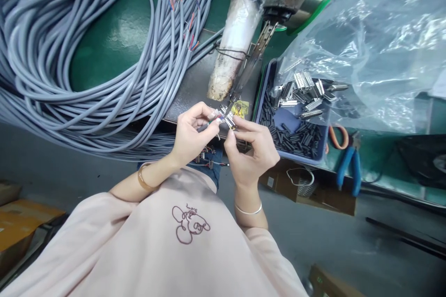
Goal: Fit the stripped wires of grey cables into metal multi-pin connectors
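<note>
My left hand (193, 132) is closed in a pinch on the end of a grey cable (203, 127), whose thin coloured wires (213, 119) reach toward a small metal multi-pin connector (229, 122). On the connector's other side, the thumb and fingers of my right hand (253, 148) are closed on it. The tip of a soldering iron (244, 76) points down from above and meets the connector's pins or lies just over them; I cannot tell which. A yellow piece (240, 108) lies right behind the connector.
Bundled grey cables (114, 88) cover the left of the green bench. Beside the iron is a white wrapped tube (233, 41). At right stand a blue bin (324, 148) of black parts and loose connectors (306, 86), a plastic bag (376, 51), and blue-handled pliers (350, 162).
</note>
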Demonstrator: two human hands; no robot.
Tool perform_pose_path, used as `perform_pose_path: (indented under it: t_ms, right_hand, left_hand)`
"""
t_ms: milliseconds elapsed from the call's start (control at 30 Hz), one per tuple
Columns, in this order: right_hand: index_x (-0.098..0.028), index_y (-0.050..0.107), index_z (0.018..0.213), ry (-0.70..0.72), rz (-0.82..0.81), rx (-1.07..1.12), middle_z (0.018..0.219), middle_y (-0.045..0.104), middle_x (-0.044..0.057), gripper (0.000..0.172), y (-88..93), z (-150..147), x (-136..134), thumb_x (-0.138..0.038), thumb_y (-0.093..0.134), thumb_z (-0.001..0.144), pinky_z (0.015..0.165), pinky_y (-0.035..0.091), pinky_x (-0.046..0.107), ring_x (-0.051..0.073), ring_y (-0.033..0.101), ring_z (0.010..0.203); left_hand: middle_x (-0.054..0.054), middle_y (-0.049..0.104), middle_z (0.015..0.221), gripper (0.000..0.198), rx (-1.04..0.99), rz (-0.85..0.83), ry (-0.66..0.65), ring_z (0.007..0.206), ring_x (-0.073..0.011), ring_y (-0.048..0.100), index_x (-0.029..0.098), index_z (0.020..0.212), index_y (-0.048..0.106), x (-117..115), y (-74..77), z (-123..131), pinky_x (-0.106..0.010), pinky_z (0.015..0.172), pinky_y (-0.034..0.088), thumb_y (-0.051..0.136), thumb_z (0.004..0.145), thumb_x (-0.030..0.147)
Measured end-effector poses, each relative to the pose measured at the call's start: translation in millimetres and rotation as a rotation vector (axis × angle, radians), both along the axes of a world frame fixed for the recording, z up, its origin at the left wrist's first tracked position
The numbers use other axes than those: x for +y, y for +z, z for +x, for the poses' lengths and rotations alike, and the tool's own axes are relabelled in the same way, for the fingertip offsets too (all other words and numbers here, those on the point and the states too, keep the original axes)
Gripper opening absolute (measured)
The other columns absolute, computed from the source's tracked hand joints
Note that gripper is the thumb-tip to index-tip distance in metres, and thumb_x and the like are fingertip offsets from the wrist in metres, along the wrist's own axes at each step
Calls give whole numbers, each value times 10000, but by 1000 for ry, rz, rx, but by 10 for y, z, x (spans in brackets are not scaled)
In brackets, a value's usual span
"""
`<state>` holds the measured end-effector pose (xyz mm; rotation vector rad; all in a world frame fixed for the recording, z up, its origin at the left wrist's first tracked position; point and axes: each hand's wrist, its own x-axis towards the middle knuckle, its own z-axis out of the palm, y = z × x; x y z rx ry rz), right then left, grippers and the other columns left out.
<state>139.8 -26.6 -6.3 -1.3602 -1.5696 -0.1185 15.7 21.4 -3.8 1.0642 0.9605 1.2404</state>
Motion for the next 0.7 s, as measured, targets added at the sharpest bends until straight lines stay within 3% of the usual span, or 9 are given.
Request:
perform_pose_path:
  t_ms: [100,200,300,467,700]
  right_hand:
    - [-229,610,825,15,-2,-14,964,804,12,158,-23,3,-27,-100,693,858,729,635,281,151,779,850]
    - [-228,615,828,12,-11,27,958,804,4,158,-30,5,-36,-101,704,857,759,627,283,150,778,865]
    - [-230,625,826,16,-20,53,939,800,-5,148,-13,7,-30,-112,705,862,749,625,296,154,775,856]
    - [-225,637,832,37,-17,40,955,803,-3,159,2,5,-13,-92,721,851,760,624,290,150,775,865]
    - [-222,661,843,28,-26,58,953,802,-2,142,-28,10,29,-98,730,853,776,625,297,150,771,872]
  left_hand:
    - [38,570,672,203,27,-13,-12,547,-40,467,175,663,525,-13,-15,-14,-153,511,399,723,703,168]
    - [23,603,692,157,46,34,-22,572,-57,517,174,676,556,-29,-18,-29,-160,523,427,707,719,177]
    - [5,656,733,104,125,160,-16,582,-65,539,172,692,590,-48,-15,-53,-165,521,430,677,746,152]
    - [8,676,766,137,310,427,36,488,-27,392,167,714,613,-63,-47,-88,-165,449,327,617,771,43]
    - [11,685,788,172,446,679,122,516,-26,413,163,751,590,-18,-106,-86,-148,482,353,595,798,-2]
